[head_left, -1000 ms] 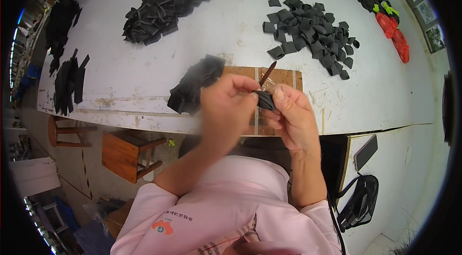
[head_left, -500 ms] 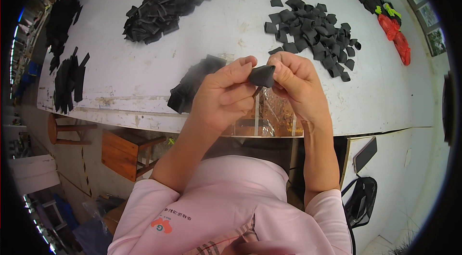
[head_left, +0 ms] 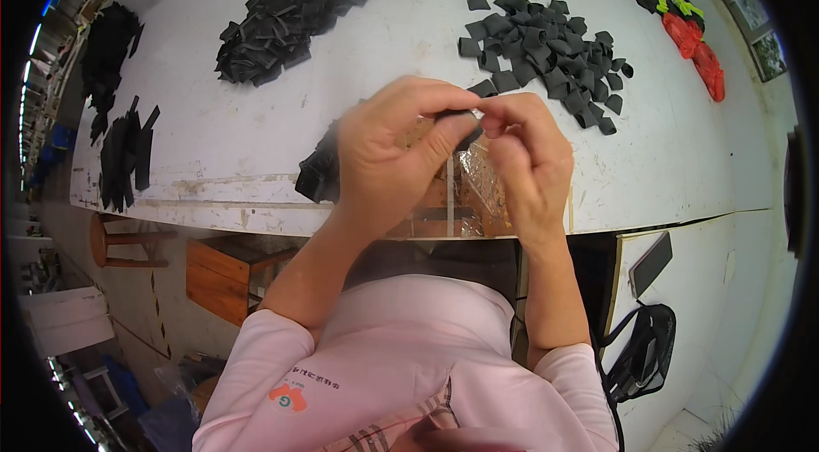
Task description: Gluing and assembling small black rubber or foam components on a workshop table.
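My left hand point(head_left: 388, 149) is closed, pinching a small black fabric piece point(head_left: 467, 138) between thumb and forefinger above the table's front edge. My right hand point(head_left: 531, 163) meets it from the right, its fingers curled together at the piece's end; the exact grip is partly hidden. The fabric looks bent or folded over, but most of it lies behind my left thumb. Under my left hand is a stack of black fabric pieces point(head_left: 317, 170), largely covered. Beyond my right hand spreads a pile of small folded black pieces point(head_left: 546, 46).
A larger heap of flat black pieces point(head_left: 277, 21) lies at the far left of the white table point(head_left: 409, 34). Black strips point(head_left: 126, 157) are at its left edge. Red plastic bags point(head_left: 695, 55) sit at the far right. A wooden stool point(head_left: 223, 281) and a black mesh bag point(head_left: 644, 354) are below.
My left hand has turned so its thumb now covers much of the fabric piece. My right fingers have shifted and curled at its end. The view has moved slightly.
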`<state>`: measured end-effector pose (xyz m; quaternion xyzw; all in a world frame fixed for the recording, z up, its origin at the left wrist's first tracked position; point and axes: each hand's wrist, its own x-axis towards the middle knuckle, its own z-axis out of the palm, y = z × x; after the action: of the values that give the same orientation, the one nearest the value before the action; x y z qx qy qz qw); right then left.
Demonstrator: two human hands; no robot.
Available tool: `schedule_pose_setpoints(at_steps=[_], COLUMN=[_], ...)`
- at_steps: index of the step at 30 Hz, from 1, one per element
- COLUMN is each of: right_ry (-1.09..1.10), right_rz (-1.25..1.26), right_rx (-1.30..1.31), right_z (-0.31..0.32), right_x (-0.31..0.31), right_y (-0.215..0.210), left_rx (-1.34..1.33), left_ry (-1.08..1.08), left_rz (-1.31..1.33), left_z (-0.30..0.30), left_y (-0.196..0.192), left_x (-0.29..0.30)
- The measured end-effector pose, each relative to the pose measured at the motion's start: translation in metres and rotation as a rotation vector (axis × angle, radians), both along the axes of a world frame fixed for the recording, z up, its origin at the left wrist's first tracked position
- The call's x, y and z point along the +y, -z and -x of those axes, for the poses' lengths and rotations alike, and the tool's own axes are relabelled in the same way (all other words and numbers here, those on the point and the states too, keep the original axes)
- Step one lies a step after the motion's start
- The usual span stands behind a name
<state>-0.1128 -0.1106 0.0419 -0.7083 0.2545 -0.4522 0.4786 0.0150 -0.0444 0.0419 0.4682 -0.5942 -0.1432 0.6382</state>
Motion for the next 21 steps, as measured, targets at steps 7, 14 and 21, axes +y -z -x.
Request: schedule_pose_setpoints(at_steps=[7, 14, 21], right_ry=[0.058, 0.017, -0.011], right_rz=[0.527, 0.436, 0.396], right_rx=[0.143, 0.103, 0.196], right_z=[-0.013, -0.008, -0.002], right_x=[0.002, 0.002, -0.002], right_y=[-0.007, 0.007, -0.002], left_rx=[0.925, 0.914, 0.545], left_ry=[0.088, 0.026, 0.084], left_rz=[0.022, -0.003, -0.136], left_z=[0.006, 0.016, -0.002], left_y=[0.004, 0.012, 0.0], left_x=[0.005, 0.014, 0.009])
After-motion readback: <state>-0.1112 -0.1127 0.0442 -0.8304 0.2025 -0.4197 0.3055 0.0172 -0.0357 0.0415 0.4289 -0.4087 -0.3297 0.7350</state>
